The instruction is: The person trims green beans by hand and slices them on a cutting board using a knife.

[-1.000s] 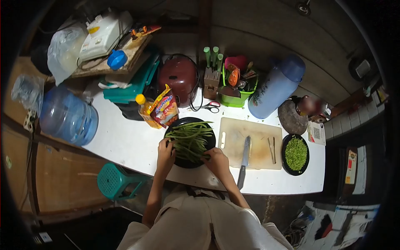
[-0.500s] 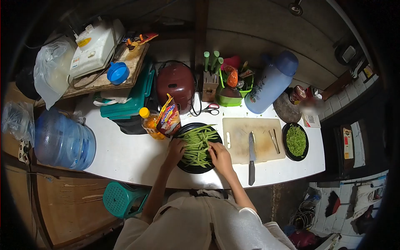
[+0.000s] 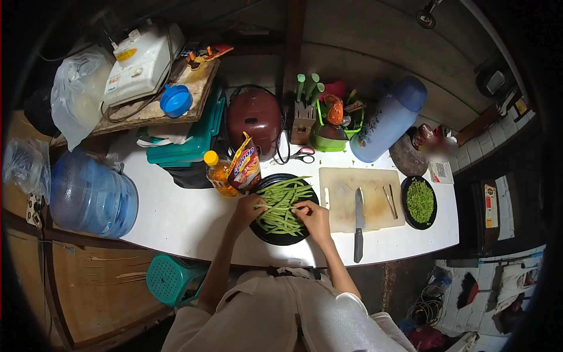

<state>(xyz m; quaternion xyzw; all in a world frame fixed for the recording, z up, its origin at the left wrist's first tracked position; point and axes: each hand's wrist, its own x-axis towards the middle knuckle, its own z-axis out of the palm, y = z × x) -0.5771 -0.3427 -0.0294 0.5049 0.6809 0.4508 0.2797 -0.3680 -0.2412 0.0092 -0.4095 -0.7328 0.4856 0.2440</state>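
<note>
A heap of long green beans [image 3: 282, 202] lies on a black plate [image 3: 275, 239] in front of me. My left hand [image 3: 249, 212] is at the plate's left side, its fingers pinched on a green bean at the heap's edge. Over the right side of the heap, my right hand [image 3: 313, 218] has its thumb and fingertips closed on a green bean as well. Whether both hands hold the same bean, I cannot tell. To the right, a knife [image 3: 359, 223] with a dark handle rests on a cutting board [image 3: 340, 199], its handle past the near edge.
Chopped green pieces [image 3: 420, 200] fill a dark bowl at the right. Behind the plate stand an oil bottle [image 3: 219, 173], a seasoning packet [image 3: 244, 166] and a maroon rice cooker [image 3: 254, 120]. Scissors [image 3: 305, 154], a blue flask [image 3: 390, 120] and a water jug [image 3: 94, 193] are also about.
My fingers have gone from resting spread on the heap to pinching at beans. The whole view has shifted slightly, so the table's things sit a little farther right.
</note>
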